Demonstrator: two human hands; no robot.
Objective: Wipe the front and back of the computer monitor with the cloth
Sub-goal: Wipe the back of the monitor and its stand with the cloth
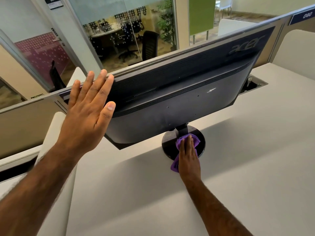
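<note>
Flat left hand (85, 106), fingers straight, seemingly touching side of black monitor (179, 92), right hand (188, 155), fingers straight, pressing purple cloth (174, 165) onto round base (167, 145), monitor near far edge of desk (238, 167), back showing.

Monitor (179, 99) stands on the desk (238, 159) with its back toward the viewer, tilted, on a round base (167, 145) set below its middle. Left hand (87, 113) lies flat against the monitor's left edge, fingers straight. Right hand (188, 155) rests flat on the cloth (174, 165), which lies on the base just before the stand neck and trails off the near rim onto the desk. Partition (25, 126) runs behind the monitor. Cable opening (254, 84) sits in the desk to the monitor's right, against the partition.
</note>
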